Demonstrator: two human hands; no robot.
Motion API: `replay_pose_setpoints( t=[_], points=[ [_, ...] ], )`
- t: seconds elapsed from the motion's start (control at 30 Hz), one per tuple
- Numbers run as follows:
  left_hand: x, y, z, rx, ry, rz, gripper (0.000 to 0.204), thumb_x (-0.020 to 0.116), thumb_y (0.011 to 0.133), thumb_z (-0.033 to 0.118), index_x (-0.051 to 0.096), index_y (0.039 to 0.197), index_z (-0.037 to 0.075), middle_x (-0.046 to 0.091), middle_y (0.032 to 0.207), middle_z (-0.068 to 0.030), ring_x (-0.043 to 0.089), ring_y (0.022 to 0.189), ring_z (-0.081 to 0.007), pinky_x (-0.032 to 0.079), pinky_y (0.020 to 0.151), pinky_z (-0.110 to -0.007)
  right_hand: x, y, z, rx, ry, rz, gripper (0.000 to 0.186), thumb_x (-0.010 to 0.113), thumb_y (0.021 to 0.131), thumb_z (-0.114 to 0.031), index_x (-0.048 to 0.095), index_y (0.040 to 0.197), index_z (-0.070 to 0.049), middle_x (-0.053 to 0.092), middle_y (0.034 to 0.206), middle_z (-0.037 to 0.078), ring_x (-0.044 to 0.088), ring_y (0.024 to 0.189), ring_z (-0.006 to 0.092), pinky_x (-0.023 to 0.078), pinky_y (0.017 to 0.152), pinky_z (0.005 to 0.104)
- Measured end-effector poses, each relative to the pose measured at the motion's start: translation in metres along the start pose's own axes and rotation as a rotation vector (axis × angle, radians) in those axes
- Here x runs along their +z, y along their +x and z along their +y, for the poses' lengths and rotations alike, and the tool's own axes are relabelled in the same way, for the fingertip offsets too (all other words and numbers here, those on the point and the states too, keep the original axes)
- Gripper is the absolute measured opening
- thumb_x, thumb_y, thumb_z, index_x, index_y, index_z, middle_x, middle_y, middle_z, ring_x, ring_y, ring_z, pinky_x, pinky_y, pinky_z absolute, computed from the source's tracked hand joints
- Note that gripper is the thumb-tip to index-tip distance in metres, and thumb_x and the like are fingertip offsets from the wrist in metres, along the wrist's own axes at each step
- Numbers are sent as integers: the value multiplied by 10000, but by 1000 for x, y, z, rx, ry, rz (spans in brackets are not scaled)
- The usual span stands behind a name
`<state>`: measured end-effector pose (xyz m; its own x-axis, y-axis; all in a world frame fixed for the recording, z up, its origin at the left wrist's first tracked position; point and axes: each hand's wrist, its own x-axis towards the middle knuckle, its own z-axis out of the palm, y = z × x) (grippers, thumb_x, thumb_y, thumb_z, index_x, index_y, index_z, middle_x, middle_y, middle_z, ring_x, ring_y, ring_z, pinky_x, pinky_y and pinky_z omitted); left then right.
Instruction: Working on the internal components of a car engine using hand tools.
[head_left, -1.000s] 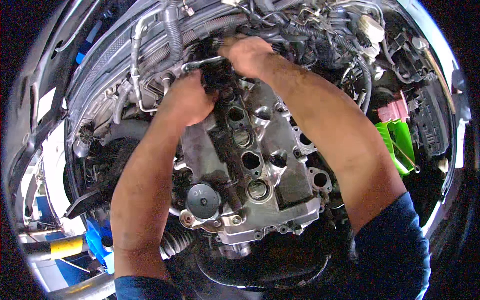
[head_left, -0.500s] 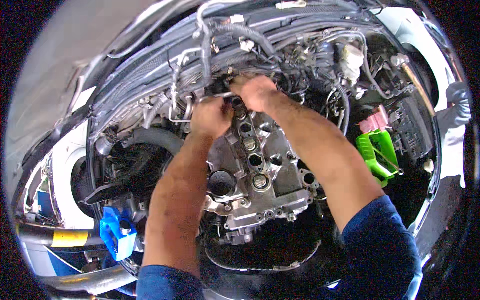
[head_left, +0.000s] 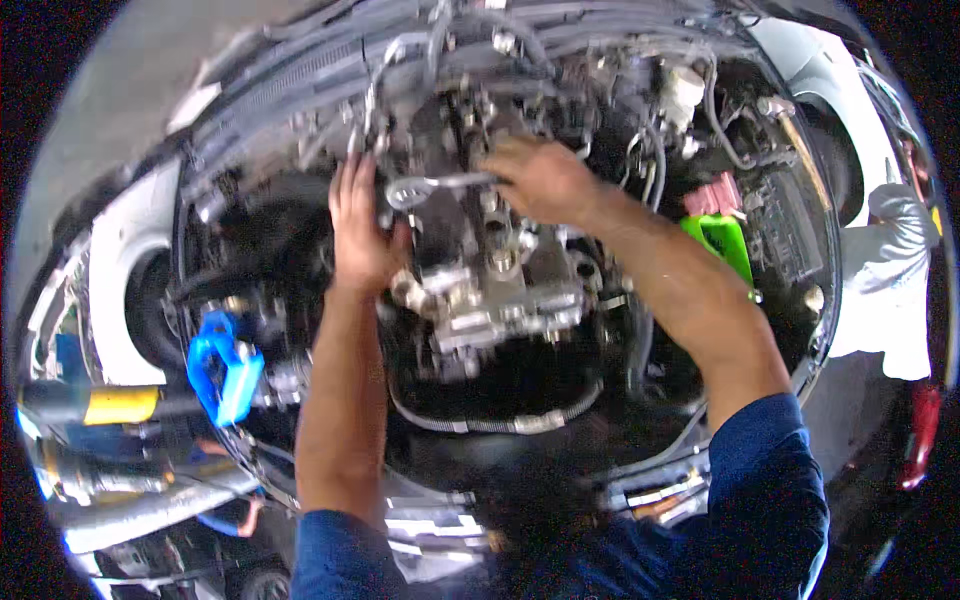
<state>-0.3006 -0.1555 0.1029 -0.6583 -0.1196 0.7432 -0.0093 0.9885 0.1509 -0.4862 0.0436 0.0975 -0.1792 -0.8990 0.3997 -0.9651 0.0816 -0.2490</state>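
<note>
My right hand [head_left: 545,182] is closed around the handle end of a ratchet wrench [head_left: 408,192], above the back part of an open engine [head_left: 515,308]. The ratchet's rounded head points left, toward my left hand. Motion blur hides whether a socket is on it. My left hand [head_left: 362,225] is open at the engine's left side, fingers stretched away from me and thumb apart, with nothing in it. It is close to the ratchet head, and I see no grip on it. Below my right hand, round openings show in the engine's top.
A blue cut plastic container [head_left: 240,388] sits at the front left. On the right are a green plastic container [head_left: 735,240], a pink cloth [head_left: 712,197] and a wooden-handled hammer [head_left: 808,158]. A loose ribbed hose [head_left: 490,424] curves before the engine. Another person's arm [head_left: 248,518] shows lower left.
Both hands were close together, deep at the engine's back. My left hand has moved left and opened; my right hand now holds the ratchet in plain sight. The whole view has shifted.
</note>
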Motion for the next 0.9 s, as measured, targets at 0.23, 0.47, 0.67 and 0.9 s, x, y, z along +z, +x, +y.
replay_pose_setpoints(
  t=[0.23,0.47,0.67,0.9],
  points=[
    [-76,-60,103,-622,-741,-500,311,574,892,113,586,1172,-25,689,1022,-242,681,968,-374,520,846,-398,-41,-90,-126,83,709,-71,574,632,889,-80,496,1444,-135,665,1168,134,620,888,176,513,805,317],
    [-133,-117,186,-830,-920,-789,332,575,964,169,558,1227,-33,690,1017,-234,666,951,-258,504,845,-363,-41,-160,-206,127,613,-55,520,622,893,-75,539,1404,-132,646,1265,138,654,875,179,537,733,325],
    [-172,-196,188,-1052,-795,-999,279,577,987,168,596,1224,23,661,1030,-47,572,918,-141,491,844,-313,-49,-220,-251,111,421,-400,451,609,945,-133,539,1388,-178,623,981,116,625,787,230,564,697,373],
    [-170,-257,186,-1168,-850,-773,366,648,958,205,598,1279,36,672,833,-70,581,741,-126,486,664,-306,1,-255,-293,-88,208,-609,560,691,818,-150,534,1355,-193,558,960,80,584,901,268,544,713,397]
  ],
)
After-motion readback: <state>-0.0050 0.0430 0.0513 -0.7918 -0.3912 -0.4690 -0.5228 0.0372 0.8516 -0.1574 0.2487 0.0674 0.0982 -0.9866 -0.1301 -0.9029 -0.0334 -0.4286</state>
